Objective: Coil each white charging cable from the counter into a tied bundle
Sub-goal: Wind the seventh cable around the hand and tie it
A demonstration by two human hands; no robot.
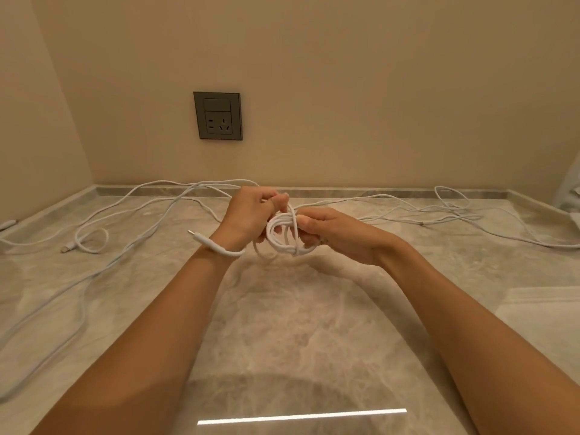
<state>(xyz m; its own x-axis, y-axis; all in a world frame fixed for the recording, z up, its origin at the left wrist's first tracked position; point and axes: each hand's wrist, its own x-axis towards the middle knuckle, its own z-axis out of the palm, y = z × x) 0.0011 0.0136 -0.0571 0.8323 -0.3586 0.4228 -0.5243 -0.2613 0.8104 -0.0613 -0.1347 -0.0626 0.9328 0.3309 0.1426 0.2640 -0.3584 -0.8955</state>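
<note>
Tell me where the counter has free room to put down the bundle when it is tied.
The widest bare patch of counter lies between the two forearms, below the bundle that the left hand and right hand hold. The back is crowded by the left cables and the right cables.

Both forearms stretched forward to the coiled cable (282, 238) — left hand (251, 218) pinching its top, right hand (334, 237) gripping its right side.

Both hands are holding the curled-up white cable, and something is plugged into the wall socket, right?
Not quite: in the head view nothing is plugged into the wall socket. The left hand and right hand do hold the coiled white cable.
</note>
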